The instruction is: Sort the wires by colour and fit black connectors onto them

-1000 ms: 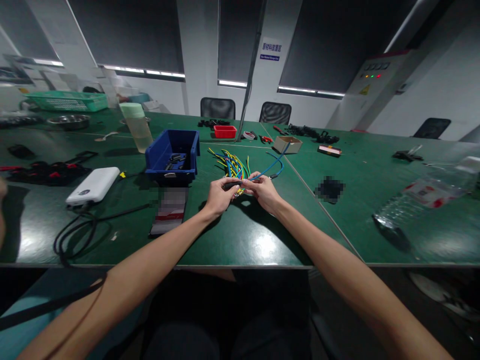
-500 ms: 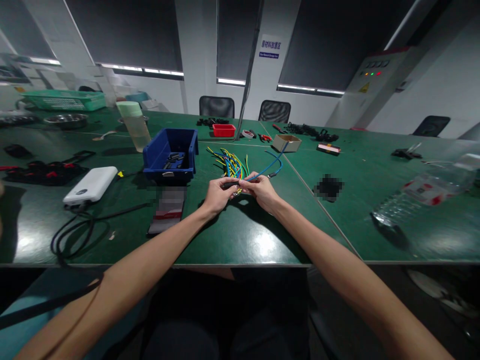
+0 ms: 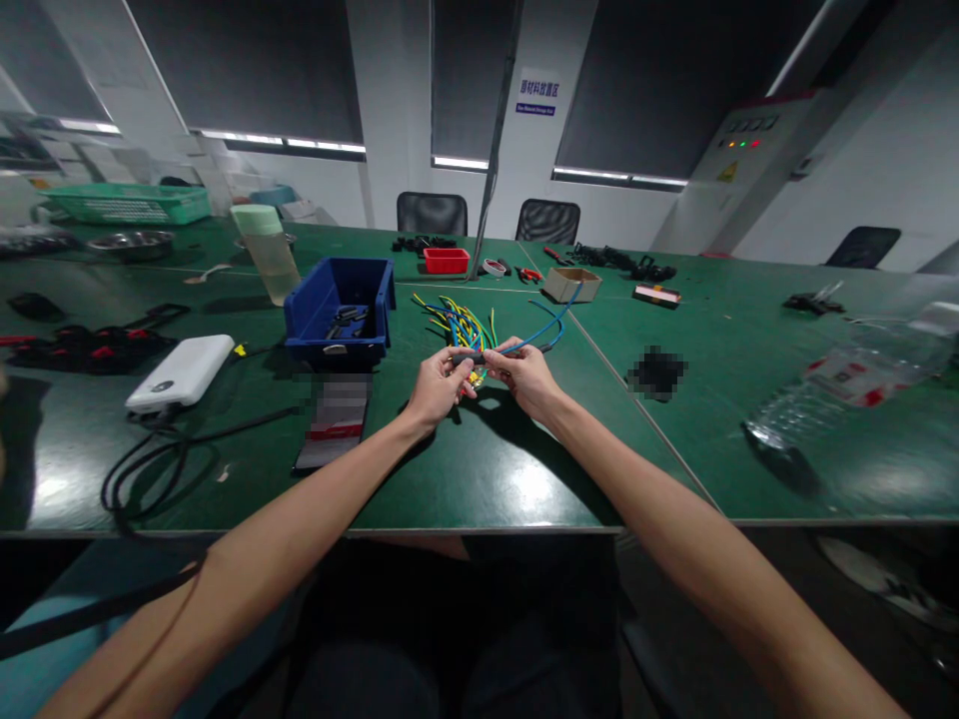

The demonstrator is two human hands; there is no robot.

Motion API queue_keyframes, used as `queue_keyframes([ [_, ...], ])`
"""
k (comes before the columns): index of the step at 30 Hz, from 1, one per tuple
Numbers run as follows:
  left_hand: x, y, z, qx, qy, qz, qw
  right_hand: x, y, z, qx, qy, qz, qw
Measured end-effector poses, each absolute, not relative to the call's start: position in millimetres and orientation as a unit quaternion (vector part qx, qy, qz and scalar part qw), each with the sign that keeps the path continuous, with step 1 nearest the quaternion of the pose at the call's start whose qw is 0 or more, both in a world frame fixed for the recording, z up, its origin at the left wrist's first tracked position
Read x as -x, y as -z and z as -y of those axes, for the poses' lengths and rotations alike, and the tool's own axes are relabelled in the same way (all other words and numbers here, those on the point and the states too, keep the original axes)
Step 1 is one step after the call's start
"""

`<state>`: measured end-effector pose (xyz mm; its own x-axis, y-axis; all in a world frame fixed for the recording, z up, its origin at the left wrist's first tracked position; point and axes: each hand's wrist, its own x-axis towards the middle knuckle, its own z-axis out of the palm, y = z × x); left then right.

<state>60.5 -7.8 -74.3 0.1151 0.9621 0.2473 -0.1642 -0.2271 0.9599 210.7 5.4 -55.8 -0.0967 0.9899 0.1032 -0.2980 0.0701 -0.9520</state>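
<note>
In the middle of the frame both hands meet above the green table [image 3: 524,479]. The left hand [image 3: 439,384] has its fingers curled, and its thumb and forefinger pinch a short black tube [image 3: 469,357] by the left end. The right hand [image 3: 524,374] is closed too, pinching a blue wire [image 3: 546,328] just beside the right end of the tube; whether the wire end is already inside the tube cannot be told at this size. The blue wire arcs away up and to the right from the fingers. Just behind the hands, a little above frame centre, lies a bundle of yellow, green and blue wires [image 3: 459,322] on the table, their near ends reaching under the fingers.

Left of the bundle stands a blue bin [image 3: 341,305] with small dark parts in it. Further left a white power bank [image 3: 182,371] lies flat, with a black cable [image 3: 161,454] looping below it toward the table's front edge. Behind the bin, upper left, stands a clear bottle with a pale green cap [image 3: 266,250]. A red tray [image 3: 446,260] and a small cardboard box [image 3: 571,285] sit further back, above centre. At the right edge a plastic water bottle [image 3: 839,384] lies on its side
</note>
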Motion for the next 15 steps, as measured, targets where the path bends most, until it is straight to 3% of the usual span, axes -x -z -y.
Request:
queue_keyframes([
  [15,-64.2,73.5,10.4,-0.549,-0.546,-0.369,0.514,-212.5,49.5,-3.0,0.380,-0.581,0.455,0.559],
])
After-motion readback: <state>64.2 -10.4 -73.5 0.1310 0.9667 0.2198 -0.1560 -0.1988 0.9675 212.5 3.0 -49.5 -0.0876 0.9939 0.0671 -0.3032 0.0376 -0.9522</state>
